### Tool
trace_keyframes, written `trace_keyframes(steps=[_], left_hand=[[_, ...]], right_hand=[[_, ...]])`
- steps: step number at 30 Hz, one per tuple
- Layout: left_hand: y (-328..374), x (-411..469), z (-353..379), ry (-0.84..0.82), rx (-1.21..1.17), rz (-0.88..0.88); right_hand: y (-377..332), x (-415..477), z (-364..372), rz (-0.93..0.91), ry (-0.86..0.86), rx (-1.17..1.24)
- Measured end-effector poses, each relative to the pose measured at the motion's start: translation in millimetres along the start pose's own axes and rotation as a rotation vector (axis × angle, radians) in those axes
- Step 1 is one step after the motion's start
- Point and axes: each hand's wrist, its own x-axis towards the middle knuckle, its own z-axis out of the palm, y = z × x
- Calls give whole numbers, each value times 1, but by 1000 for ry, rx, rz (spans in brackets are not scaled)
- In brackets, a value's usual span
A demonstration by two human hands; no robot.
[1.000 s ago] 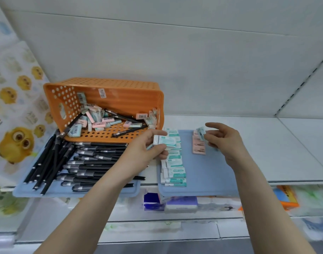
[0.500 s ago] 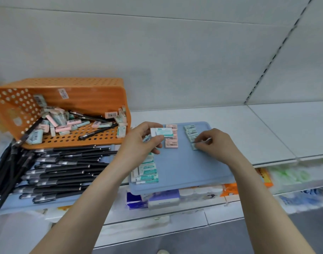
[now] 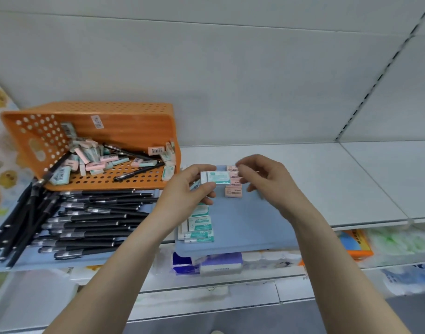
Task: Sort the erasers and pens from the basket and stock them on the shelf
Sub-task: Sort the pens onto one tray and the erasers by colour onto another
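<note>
One green eraser (image 3: 217, 177), long axis crosswise, pinched at its left end by the left hand (image 3: 187, 191); right hand (image 3: 267, 182), loosely curled and empty, just beside its right end.

On the white shelf (image 3: 327, 179), a left blue mat (image 3: 49, 262) and a right blue mat (image 3: 250, 227) are laid side by side at the near edge. An orange basket (image 3: 134, 121) is tipped on its side at the far left, seemingly overlapping the left blue mat.
</note>
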Motion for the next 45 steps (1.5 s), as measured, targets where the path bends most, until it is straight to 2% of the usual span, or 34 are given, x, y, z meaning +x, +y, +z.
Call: trace_keyframes(steps=[2,7,9,12,14,18,20,22,26,27,29,31,33,35,36,38,40,42,45], left_hand=[[0,0,-2,1,0,11],[-2,-1,-13,3,-3,10],[-2,-1,-14,12,-4,7],[-5,-2,-18,99,76,26],[-7,-3,-25,119,145,41],[-11,-12,-34,65,210,46],[-15,-15,-37,52,225,78],[-17,-17,-40,65,140,84],[-10,-19,-39,143,-134,24],[-9,-19,-38,155,-183,1],[-8,-20,-38,176,-183,-26],[-6,-19,-36,164,-134,-27],[-3,-16,-31,115,-99,-18],[0,-12,-24,81,-72,-3],[1,-10,-21,87,-39,11],[-3,-7,-18,145,167,100],[-9,-5,-18,189,434,216],[-15,-5,-17,167,614,268],[-25,-3,-10,106,749,299]], right_hand=[[-9,1,11,0,-105,205],[-13,6,16,8,-255,212],[-13,5,18,-3,-272,148],[-10,14,18,18,54,-21],[-5,21,22,42,185,-225],[4,32,50,33,117,-351],[6,32,58,-16,37,-504],[6,31,57,-73,-28,-655],[4,30,51,-101,-188,-786],[4,32,49,-113,-199,-807],[1,30,46,-154,-108,-784],[-11,23,43,-144,-14,-465],[-26,13,45,-71,-140,-5],[-32,9,44,-68,-226,183],[-30,10,41,-73,-196,215],[-22,15,28,-56,-31,163],[-6,21,8,-20,115,-89],[10,23,-11,33,158,-322],[28,20,-30,79,219,-530]])
